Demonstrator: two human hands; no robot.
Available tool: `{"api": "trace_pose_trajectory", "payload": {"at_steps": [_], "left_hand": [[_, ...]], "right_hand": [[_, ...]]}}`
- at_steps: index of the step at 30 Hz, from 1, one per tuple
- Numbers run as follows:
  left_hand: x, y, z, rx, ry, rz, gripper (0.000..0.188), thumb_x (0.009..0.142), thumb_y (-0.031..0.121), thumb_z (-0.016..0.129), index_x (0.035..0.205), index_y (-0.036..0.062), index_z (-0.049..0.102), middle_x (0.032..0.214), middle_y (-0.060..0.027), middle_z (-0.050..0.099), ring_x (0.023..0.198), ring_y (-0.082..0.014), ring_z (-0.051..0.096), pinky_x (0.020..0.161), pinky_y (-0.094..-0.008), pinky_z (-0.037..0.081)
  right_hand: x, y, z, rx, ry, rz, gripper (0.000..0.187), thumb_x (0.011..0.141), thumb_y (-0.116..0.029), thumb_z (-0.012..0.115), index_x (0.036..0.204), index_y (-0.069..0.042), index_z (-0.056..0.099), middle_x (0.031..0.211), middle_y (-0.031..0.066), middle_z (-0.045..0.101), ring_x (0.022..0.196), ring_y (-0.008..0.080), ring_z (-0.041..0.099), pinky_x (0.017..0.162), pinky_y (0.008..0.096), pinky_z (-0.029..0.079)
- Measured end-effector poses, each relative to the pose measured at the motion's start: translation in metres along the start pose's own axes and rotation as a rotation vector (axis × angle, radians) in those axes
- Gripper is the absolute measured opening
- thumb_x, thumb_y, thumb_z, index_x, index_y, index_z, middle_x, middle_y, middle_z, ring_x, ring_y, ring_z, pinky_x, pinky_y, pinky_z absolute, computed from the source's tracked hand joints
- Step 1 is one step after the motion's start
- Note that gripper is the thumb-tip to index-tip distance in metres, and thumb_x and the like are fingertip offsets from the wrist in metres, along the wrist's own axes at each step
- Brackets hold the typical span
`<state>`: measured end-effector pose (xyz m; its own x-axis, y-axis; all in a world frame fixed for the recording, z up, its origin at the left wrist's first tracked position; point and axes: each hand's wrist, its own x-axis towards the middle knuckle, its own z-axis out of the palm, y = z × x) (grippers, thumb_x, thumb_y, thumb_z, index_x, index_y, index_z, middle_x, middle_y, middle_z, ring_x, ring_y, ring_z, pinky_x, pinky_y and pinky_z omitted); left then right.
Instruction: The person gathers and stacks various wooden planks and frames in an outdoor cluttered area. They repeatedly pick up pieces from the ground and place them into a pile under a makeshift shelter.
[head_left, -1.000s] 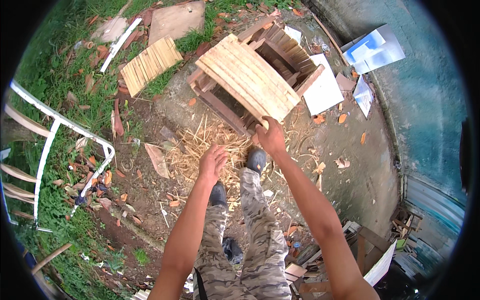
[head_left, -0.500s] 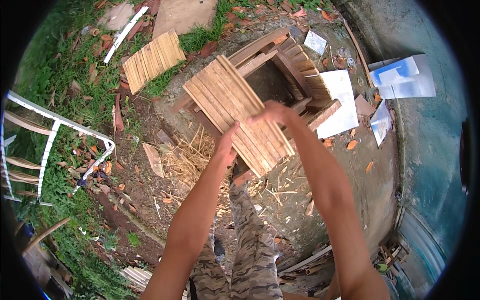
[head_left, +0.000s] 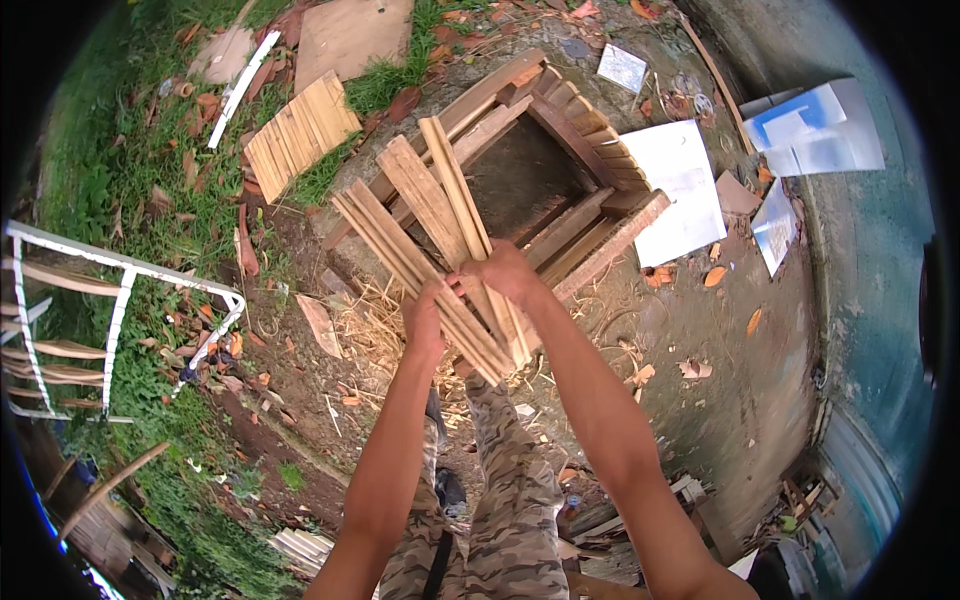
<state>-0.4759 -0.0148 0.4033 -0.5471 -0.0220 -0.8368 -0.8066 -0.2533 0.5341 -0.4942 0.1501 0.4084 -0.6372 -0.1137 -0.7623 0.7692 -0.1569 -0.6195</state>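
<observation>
A bundle of light wooden slats (head_left: 425, 225) is lifted in front of me, its far ends fanned out over an open wooden crate frame (head_left: 575, 195). My left hand (head_left: 425, 320) grips the bundle's near end from the left. My right hand (head_left: 505, 272) clasps the same slats from the right, just above the left. The crate's dark inside shows beyond the slats. My camouflage trousers (head_left: 505, 500) are below.
A second panel of slats (head_left: 300, 132) lies on the grass at upper left. A white metal frame (head_left: 110, 300) stands at left. White sheets (head_left: 680, 190) lie right of the crate, a teal wall (head_left: 870, 300) curves along the right. Straw and wood scraps litter the dirt.
The slats lay as a flat panel on top of the crate; both hands have since gathered them into a loose bundle and lifted it, uncovering the crate's inside.
</observation>
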Motion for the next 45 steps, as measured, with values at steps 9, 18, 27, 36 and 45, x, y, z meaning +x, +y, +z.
{"api": "trace_pose_trajectory", "payload": {"at_steps": [9,18,27,36,45], "left_hand": [[-0.08,-0.006,-0.058,-0.147,-0.084,-0.203,0.011,0.093,0.018,0.054,0.094,0.0069,0.056,0.071,-0.003,0.055,0.059,-0.0144,0.054,0.054,-0.0272,0.047],[-0.173,-0.07,-0.206,0.307,-0.116,-0.245,0.037,0.087,0.04,0.072,0.102,0.0094,0.057,0.081,-0.0005,0.056,0.072,-0.0122,0.057,0.062,-0.029,0.05],[-0.215,-0.127,-0.302,0.728,-0.404,-0.324,0.061,0.096,0.047,0.054,0.135,0.0008,0.046,0.123,-0.0146,0.056,0.117,-0.0275,0.054,0.1,-0.0421,0.043],[-0.268,-0.286,-0.272,1.091,-0.672,-0.458,0.048,0.095,0.042,0.056,0.121,0.0016,0.053,0.109,-0.0136,0.062,0.101,-0.0278,0.061,0.089,-0.0434,0.051],[-0.42,-0.531,-0.247,1.593,-0.85,-0.522,0.037,0.09,0.025,0.065,0.114,-0.0024,0.057,0.097,-0.0146,0.065,0.086,-0.0288,0.066,0.079,-0.0426,0.056]], "right_hand": [[-0.095,0.072,0.043,0.253,0.155,-0.033,0.05,0.077,0.0,0.066,0.125,0.005,0.051,0.104,0.0166,0.066,0.093,0.0264,0.065,0.095,0.0411,0.049],[-0.208,0.221,0.21,0.39,0.12,0.013,0.093,0.074,-0.002,0.075,0.149,-0.003,0.021,0.125,0.0224,0.055,0.112,0.0292,0.06,0.101,0.0412,0.049],[-0.319,0.349,0.321,0.422,0.274,-0.205,0.093,0.068,-0.01,0.073,0.146,-0.002,0.024,0.131,0.0264,0.052,0.12,0.0356,0.054,0.105,0.0408,0.041],[-0.439,0.504,0.313,0.646,0.523,-0.343,0.098,0.069,-0.015,0.072,0.146,-0.009,0.013,0.125,0.0257,0.055,0.113,0.0358,0.056,0.095,0.0433,0.044],[-0.587,0.697,0.321,1.067,0.899,-0.363,0.09,0.07,-0.019,0.073,0.143,-0.001,0.023,0.119,0.0228,0.058,0.107,0.0297,0.059,0.091,0.0372,0.047]]}}
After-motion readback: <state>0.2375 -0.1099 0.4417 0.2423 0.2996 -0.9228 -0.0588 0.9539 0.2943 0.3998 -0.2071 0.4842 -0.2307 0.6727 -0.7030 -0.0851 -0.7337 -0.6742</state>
